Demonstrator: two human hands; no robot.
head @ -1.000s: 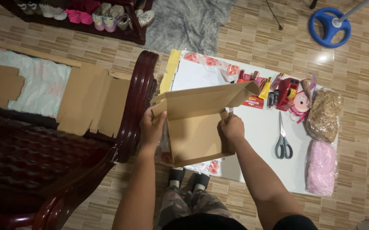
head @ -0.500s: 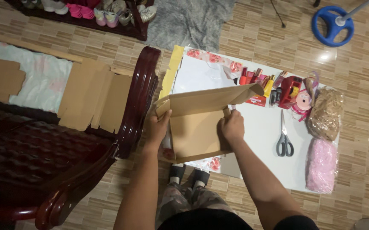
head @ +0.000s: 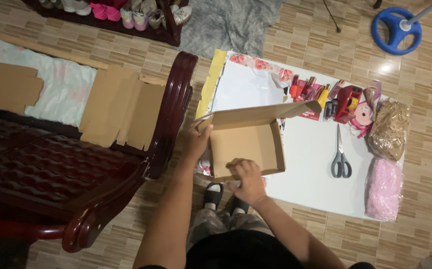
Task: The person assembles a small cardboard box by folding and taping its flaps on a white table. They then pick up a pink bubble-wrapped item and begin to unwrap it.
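Observation:
A brown cardboard box [head: 246, 142], half folded into shape, is held just above a white board [head: 315, 154] on the floor. My left hand [head: 197, 142] grips the box's left wall, thumb at the upper left corner. My right hand [head: 246, 177] holds the near front edge of the box. The lid flap [head: 260, 114] stands up along the far side, and the right wall is upright.
On the board lie grey scissors [head: 341, 159], a red tape dispenser [head: 348, 102], small cosmetics [head: 308, 89], ribbon, a brown filler bag [head: 387, 129] and a pink filler bag [head: 382, 188]. A dark wooden chair [head: 166, 114] with flat cardboard sheets [head: 121, 114] stands left. A blue fan base [head: 396, 30] sits far right.
My right hand has moved from the box's right wall down to its near front edge. The right wall now stands upright and the box sits lower and flatter.

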